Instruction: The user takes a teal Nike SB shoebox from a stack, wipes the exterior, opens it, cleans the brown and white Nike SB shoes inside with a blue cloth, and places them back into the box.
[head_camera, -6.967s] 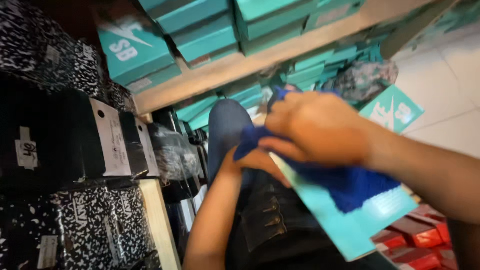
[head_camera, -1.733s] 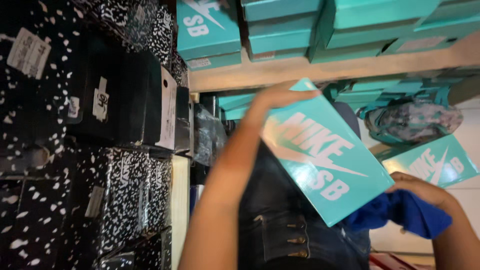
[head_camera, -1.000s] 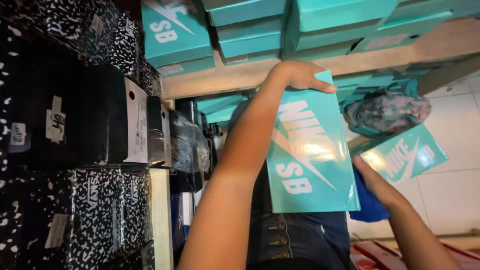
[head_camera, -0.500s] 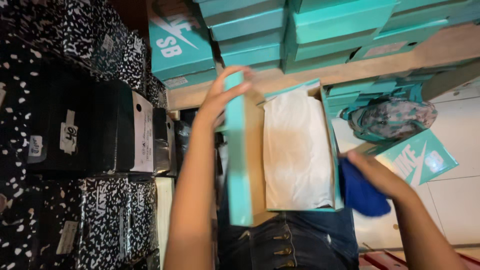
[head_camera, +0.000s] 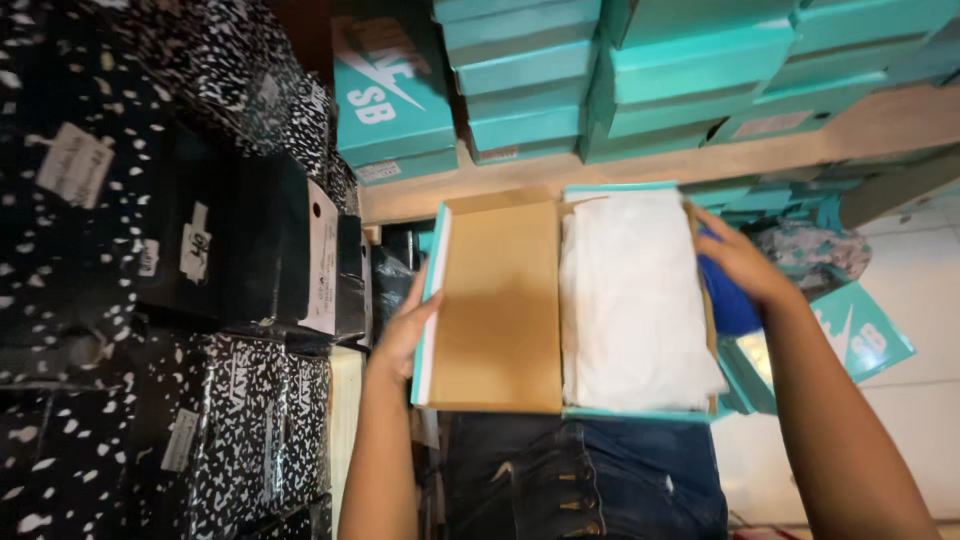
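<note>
A narrow stockroom aisle shows from above, with stacked shoeboxes pressing in on the left and along the top. At far left stand black boxes speckled with white (head_camera: 110, 200), piled high, several with small white rectangular labels stuck on their ends. Next to them, plain black boxes (head_camera: 290, 250) carry larger white end labels. The gap between this wall of boxes and the person's body is tight.

The left hand (head_camera: 405, 335) grips the outer edge of the flipped-open lid (head_camera: 495, 300), fingers curled around its teal rim; the lid's inside is bare brown cardboard. The lid is hinged to an open teal shoebox (head_camera: 640, 412) that sits over the person's lap, above dark blue jeans (head_camera: 590, 480). White tissue paper (head_camera: 635, 300) covers the inside of the box fully, so the contents are hidden.

Above, a pale wooden shelf (head_camera: 800, 150) runs across, loaded with stacked teal shoeboxes (head_camera: 690, 70), one at the left end turned to show a white logo on its lid; small pale labels sit on some ends. More teal boxes lie below the shelf.

The right hand (head_camera: 745, 270) rests at the box's right wall, fingers bent over the rim and closed around a bright blue cloth (head_camera: 728, 305). Right of it another teal box lid (head_camera: 860, 340) leans near a patterned bundle (head_camera: 815, 255), and beyond them pale floor tiles (head_camera: 920, 290) leave the most open room.
</note>
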